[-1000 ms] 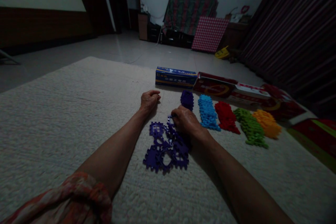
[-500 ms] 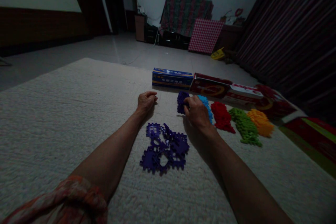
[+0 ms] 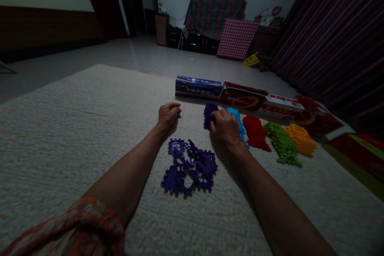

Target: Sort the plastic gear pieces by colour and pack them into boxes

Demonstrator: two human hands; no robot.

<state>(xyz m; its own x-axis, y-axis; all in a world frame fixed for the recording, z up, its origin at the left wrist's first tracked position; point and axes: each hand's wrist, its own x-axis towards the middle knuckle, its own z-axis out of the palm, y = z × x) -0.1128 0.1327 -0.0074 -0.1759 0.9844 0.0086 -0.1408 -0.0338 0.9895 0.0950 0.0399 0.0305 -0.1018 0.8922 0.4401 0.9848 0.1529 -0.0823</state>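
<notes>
My right hand [image 3: 226, 127] has its fingers closed at the near edge of a neat purple stack of interlocking plastic tiles [image 3: 209, 116]. Its fingertips pinch a purple tile there, partly hidden by the hand. To the left, my left hand [image 3: 169, 114] rests on the cream mat with its fingers curled in, and nothing shows in it. Between my forearms lies a loose heap of purple tiles [image 3: 171, 180], some solid, some with cut-out centres. Just right of my right hand is a row of light blue tiles [image 3: 237, 118], partly covered by it.
Further right lie red [image 3: 255, 133], green [image 3: 282, 144] and orange tiles [image 3: 301, 139]. Behind them stand a blue box [image 3: 198, 89] and red boxes [image 3: 243, 98], forming a low wall. A red and green box [image 3: 357, 156] sits at the right edge of the quilted mat [image 3: 75, 128].
The view has shifted slightly, so everything appears a little further right. Both hands stay nearly where they were, the right one still at the purple stack.
</notes>
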